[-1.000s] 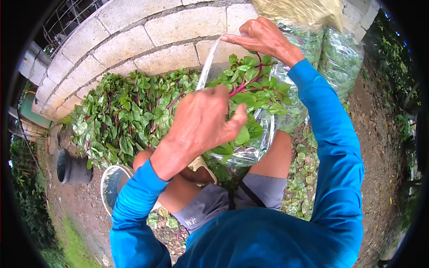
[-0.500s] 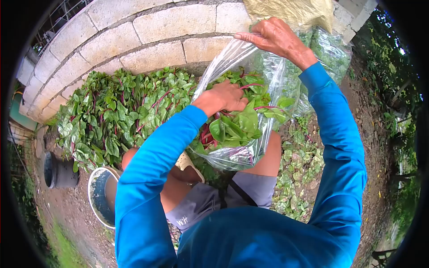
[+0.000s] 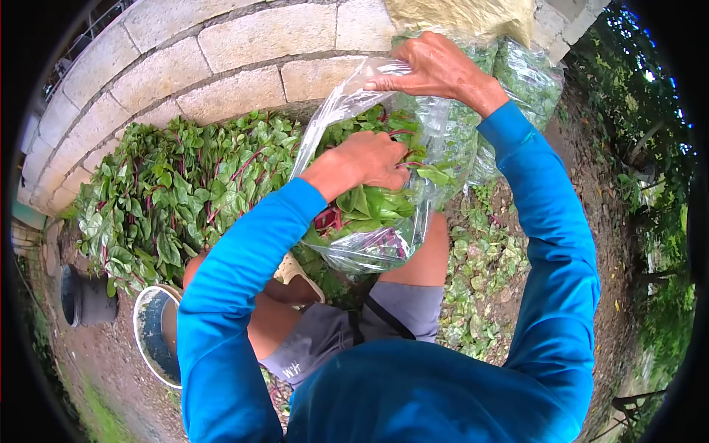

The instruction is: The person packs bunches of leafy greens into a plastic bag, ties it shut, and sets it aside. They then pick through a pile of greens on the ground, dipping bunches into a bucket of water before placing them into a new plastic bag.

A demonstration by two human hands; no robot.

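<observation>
The clear plastic bag [image 3: 369,258] sat at the person's knees, its mouth spread, its film glossy, creased and see-through. Inside lay leafy greens [image 3: 377,207], broad, shiny and bright green, with magenta stems. The right hand [image 3: 442,70] held the bag's upper rim in curled fingers, thumb outstretched; the left hand [image 3: 373,159] pressed down onto the leaves, though whether its fingers gripped any, I couldn't tell.

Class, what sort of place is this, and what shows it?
Probably an outdoor yard: there is a block wall, bare soil underfoot, and greenery along the right edge.
</observation>
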